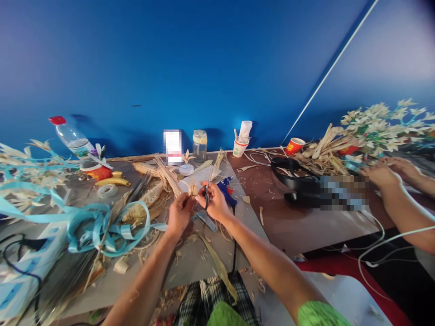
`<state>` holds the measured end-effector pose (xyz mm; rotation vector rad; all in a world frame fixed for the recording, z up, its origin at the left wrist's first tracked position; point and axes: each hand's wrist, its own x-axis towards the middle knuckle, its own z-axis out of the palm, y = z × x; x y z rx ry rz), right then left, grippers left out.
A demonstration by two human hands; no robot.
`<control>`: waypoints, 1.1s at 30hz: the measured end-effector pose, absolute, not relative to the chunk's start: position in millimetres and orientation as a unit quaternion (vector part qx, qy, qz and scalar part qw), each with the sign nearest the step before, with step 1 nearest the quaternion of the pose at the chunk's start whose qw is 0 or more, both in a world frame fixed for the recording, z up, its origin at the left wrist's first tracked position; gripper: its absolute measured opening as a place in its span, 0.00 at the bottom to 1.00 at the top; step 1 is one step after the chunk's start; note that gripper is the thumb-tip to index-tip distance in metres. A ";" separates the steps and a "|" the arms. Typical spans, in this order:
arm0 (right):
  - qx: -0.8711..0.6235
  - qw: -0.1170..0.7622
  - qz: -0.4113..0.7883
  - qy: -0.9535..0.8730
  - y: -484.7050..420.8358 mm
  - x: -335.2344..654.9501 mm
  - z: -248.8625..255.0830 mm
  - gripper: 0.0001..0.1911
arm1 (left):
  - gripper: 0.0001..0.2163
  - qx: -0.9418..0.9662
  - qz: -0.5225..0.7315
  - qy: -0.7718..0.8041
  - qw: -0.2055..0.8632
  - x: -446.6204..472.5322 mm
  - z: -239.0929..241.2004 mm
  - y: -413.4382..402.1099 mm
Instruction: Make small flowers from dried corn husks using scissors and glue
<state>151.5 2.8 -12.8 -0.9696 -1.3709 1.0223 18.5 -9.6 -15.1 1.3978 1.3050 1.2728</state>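
While left hand (181,210) pinched pale husk (192,189) and right hand (216,202) gripped scissors (206,194), I judged a blade slip could tear it.

Layout noted facing the wall (217,68), which stands behind the desk (249,224). Rear edge, left to right: bottle (73,138), lidded jar (200,147), paper cup (239,148) with a paper roll (245,130) in it, second cup (295,146). Near left: power strip (50,242); right of it, the ribbon (98,228); behind the ribbon, a tape roll (107,190). Centre: left hand (180,213) and right hand (217,203), a husk piece (193,189) between them, scissors (206,197) in the right. Glue gun (226,186) just right of that hand. Far right: husk bundle (324,147); right of it, artificial flowers (377,124); before these, a co-worker's hands (382,175).
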 end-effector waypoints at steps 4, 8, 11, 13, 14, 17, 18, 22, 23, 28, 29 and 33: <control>-0.440 0.550 0.400 -0.587 3.2 153.5 -15.8 0.21 | 0.13 0.574 0.479 0.511 0.424 22.4 -8.8 -14.7; -0.439 0.559 0.382 -0.590 3.2 157.0 -13.4 0.19 | 0.15 0.569 0.492 0.502 0.427 19.8 -4.9 -15.8; -0.437 0.564 0.378 -0.589 3.0 157.6 -12.6 0.19 | 0.17 0.521 0.522 0.489 0.465 16.6 -8.1 -12.3; -0.439 0.562 0.379 -0.589 3.0 157.2 -12.7 0.19 | 0.16 0.482 0.543 0.471 0.500 14.9 -10.6 -9.1; -0.440 0.562 0.381 -0.588 2.9 157.0 -12.6 0.19 | 0.15 0.462 0.554 0.460 0.518 14.3 -11.3 -7.8; -0.439 0.564 0.384 -0.585 2.3 156.6 -11.4 0.18 | 0.14 0.417 0.576 0.416 0.567 14.0 -10.2 -5.5; -0.439 0.564 0.384 -0.584 1.9 156.5 -10.5 0.18 | 0.14 0.409 0.578 0.404 0.579 14.4 -9.1 -5.3; -0.445 0.564 0.388 -0.578 0.6 157.0 -6.3 0.18 | 0.12 0.392 0.572 0.382 0.611 16.3 -4.7 -5.9; -0.445 0.564 0.389 -0.577 0.5 157.1 -5.4 0.18 | 0.12 0.385 0.570 0.379 0.619 16.6 -4.2 -6.1; -0.440 0.567 0.397 -0.572 0.2 157.3 -3.4 0.17 | 0.11 0.349 0.563 0.358 0.657 17.0 -2.8 -9.0; -0.440 0.567 0.397 -0.572 0.1 157.2 -3.2 0.17 | 0.11 0.347 0.557 0.358 0.664 17.2 -2.3 -10.0; -0.447 0.560 0.387 -0.580 -1.2 156.8 -2.2 0.18 | 0.15 0.359 0.533 0.375 0.668 19.7 -1.3 -13.0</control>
